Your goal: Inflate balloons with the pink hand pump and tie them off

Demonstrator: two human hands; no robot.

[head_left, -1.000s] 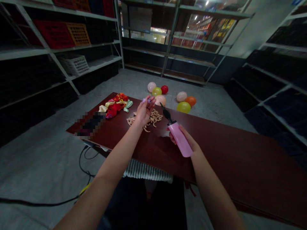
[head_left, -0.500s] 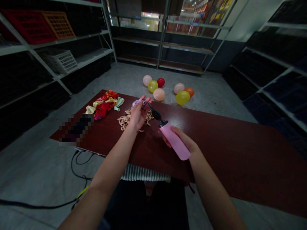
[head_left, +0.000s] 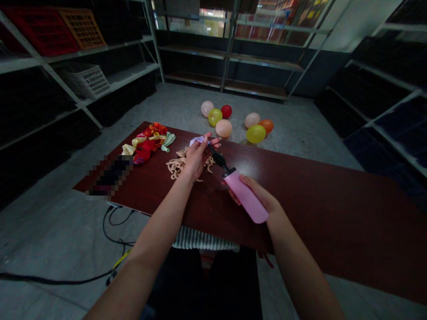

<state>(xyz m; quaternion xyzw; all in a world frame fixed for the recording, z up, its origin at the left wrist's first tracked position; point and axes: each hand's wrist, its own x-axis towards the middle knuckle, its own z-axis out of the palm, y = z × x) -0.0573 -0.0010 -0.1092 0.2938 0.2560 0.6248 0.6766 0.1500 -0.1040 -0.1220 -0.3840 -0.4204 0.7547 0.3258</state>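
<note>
My right hand (head_left: pixel 255 191) is wrapped round a pink balloon pump (head_left: pixel 246 198), whose black nozzle points up and to the left. In my left hand (head_left: pixel 197 158) a limp lilac balloon (head_left: pixel 197 140) is pinched, its neck at the tip of the nozzle. Whether the neck fully covers the tip is too small to tell. Beneath my left hand lies a heap of beige, uninflated long balloons (head_left: pixel 176 165). To the left is a pile of uninflated red, orange, cream and mint balloons (head_left: pixel 147 144).
Inflated balloons (head_left: pixel 223 128) in several colours rest on the floor beyond the brown table (head_left: pixel 300 195). A blurred-out dark object (head_left: pixel 111 178) lies at the table's left end. Shelves (head_left: pixel 193 53) stand around, and cables (head_left: pixel 60 281) run along the floor at left.
The lilac balloon's neck has come onto or right up to the nozzle tip, and my left hand has shifted slightly right. The view has turned a little; the pump stays in my right hand.
</note>
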